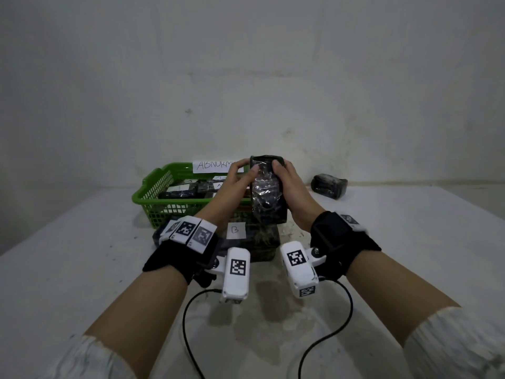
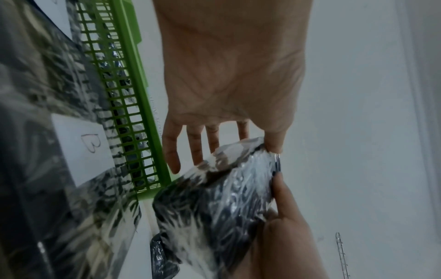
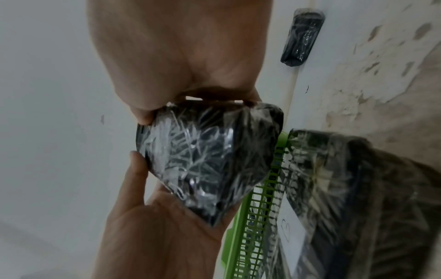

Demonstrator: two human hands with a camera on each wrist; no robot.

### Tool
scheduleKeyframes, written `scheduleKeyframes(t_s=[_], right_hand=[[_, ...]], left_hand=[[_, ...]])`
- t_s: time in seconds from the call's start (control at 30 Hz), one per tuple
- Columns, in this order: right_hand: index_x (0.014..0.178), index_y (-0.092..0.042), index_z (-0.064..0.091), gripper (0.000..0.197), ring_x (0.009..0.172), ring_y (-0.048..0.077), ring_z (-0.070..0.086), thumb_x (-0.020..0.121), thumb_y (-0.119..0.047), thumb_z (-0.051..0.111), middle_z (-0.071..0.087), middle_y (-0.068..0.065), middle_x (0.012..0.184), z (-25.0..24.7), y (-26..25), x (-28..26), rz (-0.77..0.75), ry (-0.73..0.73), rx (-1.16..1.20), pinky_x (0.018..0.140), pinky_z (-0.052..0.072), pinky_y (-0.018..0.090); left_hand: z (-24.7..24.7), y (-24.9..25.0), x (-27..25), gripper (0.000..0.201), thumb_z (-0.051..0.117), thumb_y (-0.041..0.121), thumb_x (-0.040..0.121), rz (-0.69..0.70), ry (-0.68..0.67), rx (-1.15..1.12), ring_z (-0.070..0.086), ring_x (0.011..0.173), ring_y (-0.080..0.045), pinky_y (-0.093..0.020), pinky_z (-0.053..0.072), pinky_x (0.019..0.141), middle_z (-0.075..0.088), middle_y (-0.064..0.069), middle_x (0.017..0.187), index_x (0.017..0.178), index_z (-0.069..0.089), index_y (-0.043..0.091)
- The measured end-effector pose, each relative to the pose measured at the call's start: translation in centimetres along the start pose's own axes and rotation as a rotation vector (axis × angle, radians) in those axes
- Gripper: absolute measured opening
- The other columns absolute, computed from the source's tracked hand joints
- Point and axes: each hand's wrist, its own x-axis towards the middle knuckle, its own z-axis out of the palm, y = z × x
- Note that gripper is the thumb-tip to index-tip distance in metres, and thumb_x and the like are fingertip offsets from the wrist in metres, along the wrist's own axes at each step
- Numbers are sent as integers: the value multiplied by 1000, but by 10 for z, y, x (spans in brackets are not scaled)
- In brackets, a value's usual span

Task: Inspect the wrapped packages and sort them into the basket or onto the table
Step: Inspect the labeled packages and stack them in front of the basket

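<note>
Our left hand (image 1: 237, 178) reaches forward, palm turned inward, thumb pressed on the near face of the wrapped package (image 1: 267, 187) and fingers spread behind its far top edge, so it grips that package. Our right hand (image 1: 289, 184) mirrors it from 3 o'clock, thumb on the front, fingers curled round the back, grasping the same package. We hold it upright and clear of the table, in front of the basket's right end.

At 10 o'clock from the held package sits one green basket (image 1: 153, 187) with a paper sign (image 1: 210, 165) on its far rim; we see several dark packages inside, but cannot count them. Directly below our hands lies a larger wrapped bundle (image 1: 262, 242) carrying a white label marked B (image 1: 235, 230). At 3 o'clock, well apart, one more wrapped package (image 1: 329, 186) lies on the table against the wall.

The table (image 1: 410, 242) is white and scuffed, the wall (image 1: 273, 64) behind it plain and pale. Two black cables (image 1: 188, 318) trail from our wrist cameras.
</note>
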Motion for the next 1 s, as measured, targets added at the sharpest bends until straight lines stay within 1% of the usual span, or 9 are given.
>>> scheduleKeyframes(t_s=[0.07,0.2,0.4,0.57,0.63,0.7,0.83,0.9,1.0], right_hand=[[135,-15,41,39,107,15,62,101,-34,42,58,6,127,1,1,-1,2,-10,-7,85,53,27],[136,-20,42,39,99,7,64,99,-30,49,60,3,126,-2,-1,-2,22,-54,-42,66,53,16],[138,-15,44,43,107,21,65,97,-19,55,60,10,129,-11,-4,-3,-7,-64,25,82,56,27],[154,-20,16,75,110,11,62,94,-23,60,51,3,142,-19,-3,-4,76,-154,40,78,54,19],[147,-14,32,58,105,13,65,95,-15,57,59,6,132,-21,-2,-7,71,-154,70,76,55,20],[138,-11,43,44,99,14,67,96,-11,53,64,7,122,-22,-1,-10,65,-150,96,76,56,22],[138,-16,45,46,111,18,64,93,-19,58,64,5,126,-22,4,-10,109,-172,75,95,51,34],[134,-18,50,43,109,16,64,92,-22,60,67,0,119,-22,4,-12,139,-177,17,98,48,39],[126,-14,56,35,97,16,64,92,-17,59,69,0,106,-22,4,-16,163,-157,21,89,50,35]], left_hand=[[-2,1,1,41,51,34,96,-9,18,9,61,102,-19,-30,50,79,60,-11,121,133,40,22],[-1,3,1,39,49,28,97,9,37,23,63,90,-12,-24,49,71,62,-11,117,133,41,16],[2,6,-2,42,55,23,94,-7,4,35,63,88,-12,-27,51,69,64,-2,102,134,43,21],[3,9,-4,46,55,26,94,7,39,12,64,95,-15,-30,51,81,64,-7,115,138,43,21],[2,9,-7,48,55,27,93,-22,-18,18,61,102,-17,-30,49,79,61,-3,119,139,41,25],[2,7,-11,52,55,22,94,-31,-76,20,61,97,-11,-24,48,70,61,3,113,142,36,28],[0,5,-15,55,55,16,93,-8,-67,2,61,89,-3,-16,52,61,60,9,104,143,34,28],[-2,4,-16,56,56,18,93,-12,-62,-6,62,95,-7,-20,53,68,62,4,112,143,35,28],[-5,2,-20,62,57,18,92,-52,-122,-8,60,109,-18,-35,54,83,58,-3,126,146,31,32]])
